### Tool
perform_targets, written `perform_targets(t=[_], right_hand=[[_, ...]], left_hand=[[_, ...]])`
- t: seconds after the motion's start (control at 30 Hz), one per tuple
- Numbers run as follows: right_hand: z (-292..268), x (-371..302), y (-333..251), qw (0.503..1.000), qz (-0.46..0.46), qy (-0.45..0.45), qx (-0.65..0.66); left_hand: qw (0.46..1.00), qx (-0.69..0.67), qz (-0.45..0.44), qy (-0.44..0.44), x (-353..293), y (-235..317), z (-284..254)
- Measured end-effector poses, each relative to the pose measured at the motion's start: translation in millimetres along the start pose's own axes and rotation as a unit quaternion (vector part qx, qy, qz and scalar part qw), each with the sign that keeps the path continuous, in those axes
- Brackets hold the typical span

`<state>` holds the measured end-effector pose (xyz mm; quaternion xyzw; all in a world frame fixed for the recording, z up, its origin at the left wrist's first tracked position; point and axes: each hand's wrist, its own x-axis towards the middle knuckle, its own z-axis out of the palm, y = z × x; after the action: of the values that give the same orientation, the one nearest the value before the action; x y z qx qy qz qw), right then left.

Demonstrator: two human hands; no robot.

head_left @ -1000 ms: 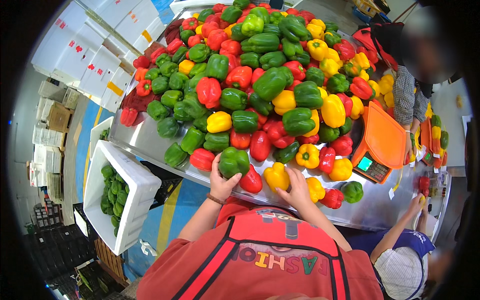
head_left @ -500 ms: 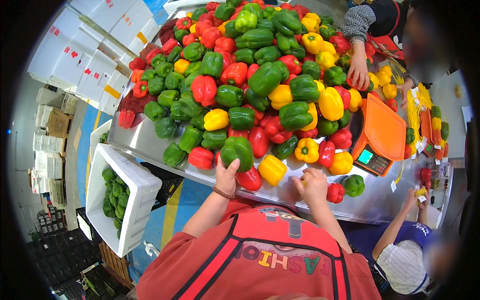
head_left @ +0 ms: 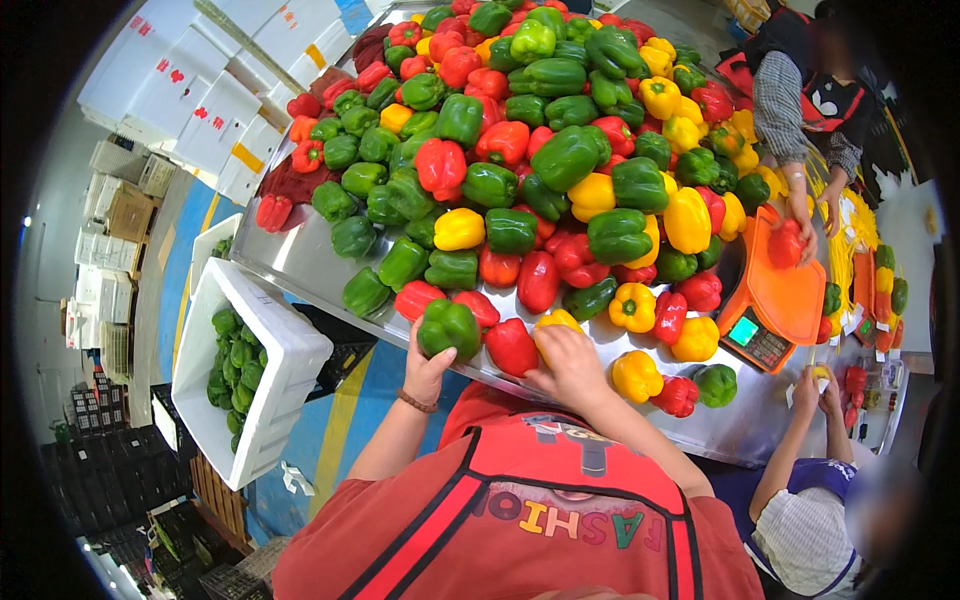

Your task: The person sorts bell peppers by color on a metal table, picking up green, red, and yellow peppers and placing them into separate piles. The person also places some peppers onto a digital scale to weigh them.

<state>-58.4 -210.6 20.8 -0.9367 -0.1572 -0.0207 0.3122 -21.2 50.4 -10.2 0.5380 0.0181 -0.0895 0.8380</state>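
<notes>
My left hand [head_left: 428,375] grips a green bell pepper [head_left: 447,328] at the table's near edge, fingers round its lower side. My right hand [head_left: 570,368] closes over a yellow bell pepper [head_left: 560,320], which its fingers partly hide. Between the two hands lies a red bell pepper [head_left: 511,347] on the metal table [head_left: 650,425]. To the right of my right hand, a yellow pepper [head_left: 637,375], a red pepper [head_left: 675,396] and a green pepper [head_left: 716,385] sit side by side in a row.
A large heap of mixed peppers [head_left: 490,187] covers the table beyond my hands. An orange scale [head_left: 770,300] stands to the right, where a person's hand holds a red pepper [head_left: 786,243]. Another person works at the lower right. A white foam box [head_left: 285,345] of green peppers is at left.
My right hand has let go of a yellow pepper beside the red and green ones, then moved left onto another yellow pepper. My left hand still holds the green pepper. A co-worker's red pepper is now over the scale.
</notes>
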Motion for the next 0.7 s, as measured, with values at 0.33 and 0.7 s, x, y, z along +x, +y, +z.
perform_targets(t=[0.33, 0.7], right_hand=[[23, 3, -11, 0.991, -0.006, -0.063, -0.117], [-15, -50, 17, 0.989, 0.063, -0.001, -0.135]], left_hand=[[0.982, 0.172, -0.048, -0.059, -28, -15, -14], [0.904, 0.412, 0.022, -0.117, -27, -32, 17]])
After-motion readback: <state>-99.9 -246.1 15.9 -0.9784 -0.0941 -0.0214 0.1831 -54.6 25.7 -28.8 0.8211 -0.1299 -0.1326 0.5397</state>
